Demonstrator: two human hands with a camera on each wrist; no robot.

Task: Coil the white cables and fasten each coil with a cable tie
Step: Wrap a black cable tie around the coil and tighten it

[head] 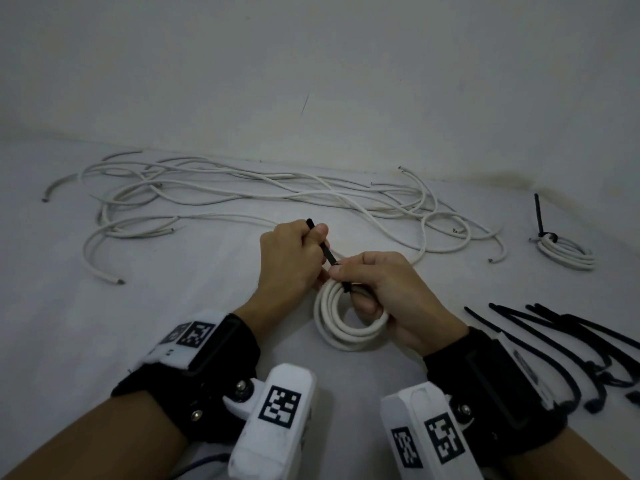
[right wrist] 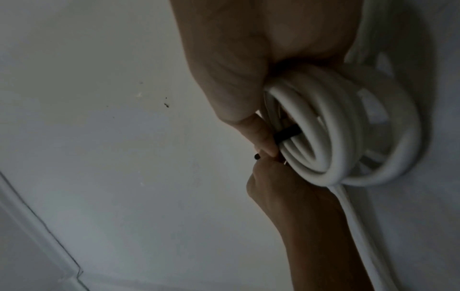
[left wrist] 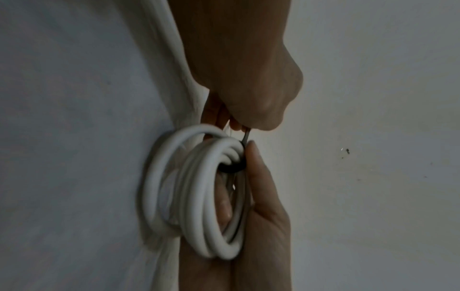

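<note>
My right hand (head: 394,292) holds the white coil (head: 349,317) just above the pale tabletop (head: 173,323), fingers (left wrist: 224,204) curled through its middle and thumb pressed on the outer turns where the black cable tie (head: 327,252) wraps around them. My left hand (head: 294,258) is closed on the free tail of that tie, thumb and fingers pinching it so the strap runs up and to the left from the coil, its tip poking out above my knuckles. In the left wrist view the tie's loop sits snug round the bundled turns. Behind my hands the loose white cables (head: 263,195) sprawl in a tangle near the wall (head: 311,64). Off to my right lies a finished coil (head: 568,251) with its tie tail standing upright, and nearer me, a scatter of spare black ties (head: 568,344) on the tabletop.
</note>
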